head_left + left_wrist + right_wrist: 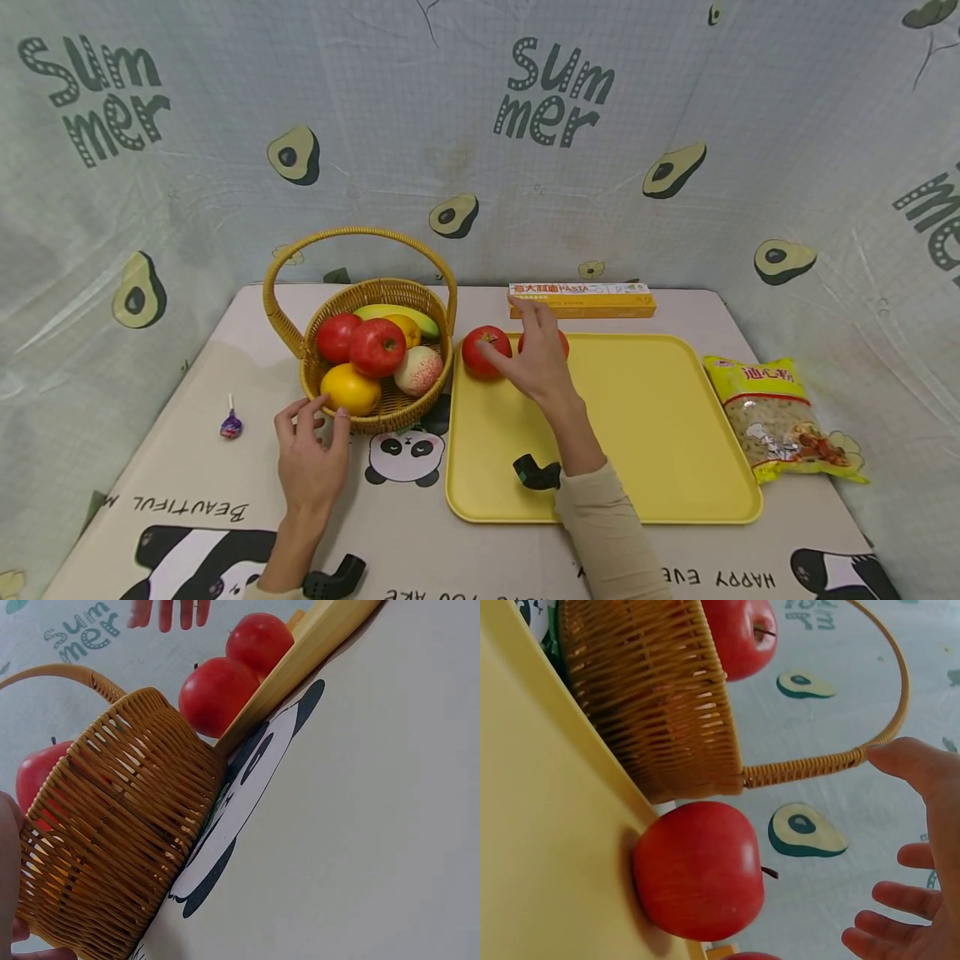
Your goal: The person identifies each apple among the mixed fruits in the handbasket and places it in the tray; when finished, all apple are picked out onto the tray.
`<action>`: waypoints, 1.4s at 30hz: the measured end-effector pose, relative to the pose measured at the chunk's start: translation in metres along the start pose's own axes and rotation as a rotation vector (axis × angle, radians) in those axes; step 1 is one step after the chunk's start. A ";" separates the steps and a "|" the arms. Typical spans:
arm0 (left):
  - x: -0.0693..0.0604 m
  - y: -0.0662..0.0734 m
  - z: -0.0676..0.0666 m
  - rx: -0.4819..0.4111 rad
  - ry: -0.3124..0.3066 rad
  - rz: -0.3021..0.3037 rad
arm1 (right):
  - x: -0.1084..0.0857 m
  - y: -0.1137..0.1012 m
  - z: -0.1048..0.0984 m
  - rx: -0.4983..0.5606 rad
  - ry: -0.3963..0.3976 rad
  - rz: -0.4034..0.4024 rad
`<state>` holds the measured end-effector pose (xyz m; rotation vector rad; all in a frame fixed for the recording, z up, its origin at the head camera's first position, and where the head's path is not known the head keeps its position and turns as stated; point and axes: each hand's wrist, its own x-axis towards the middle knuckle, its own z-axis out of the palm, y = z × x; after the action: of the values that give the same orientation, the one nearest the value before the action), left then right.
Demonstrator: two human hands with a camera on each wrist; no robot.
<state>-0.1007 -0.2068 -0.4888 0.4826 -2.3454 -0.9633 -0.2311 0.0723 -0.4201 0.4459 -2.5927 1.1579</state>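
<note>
A wicker basket (365, 425) with a tall arched handle holds red apples (377, 347), a yellow fruit (350, 390), an orange fruit (406, 330), a pale pink-speckled peach (418, 371) and a green-yellow banana (397, 315). My left hand (315, 458) is at the basket's near left rim, fingers loosely bent; exact contact is unclear. Above the tray's far left part, my right hand (542, 358) is spread with nothing in its grasp. Two apples lie on the yellow tray (637, 433): one red apple (699, 871) in plain sight, the other apple (564, 344) partly behind that hand.
Behind the tray lies a pasta box (581, 302). A bag of macaroni (783, 421) leans against the tray's right edge. Left of the basket is a wrapped lollipop (231, 425). A printed cloth wall (375, 200) stands behind the table.
</note>
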 end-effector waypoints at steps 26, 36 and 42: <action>-0.002 -0.003 -0.001 0.001 -0.018 -0.038 | -0.004 -0.034 0.029 0.015 -0.071 -0.176; -0.001 -0.003 0.000 -0.008 -0.009 -0.027 | -0.001 -0.045 0.042 0.040 -0.132 -0.211; 0.001 -0.003 0.002 -0.024 0.005 -0.006 | 0.002 -0.049 0.051 0.057 -0.158 -0.269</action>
<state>-0.1021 -0.2082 -0.4917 0.4825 -2.3269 -0.9909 -0.2201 0.0022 -0.4194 0.9006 -2.5308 1.1452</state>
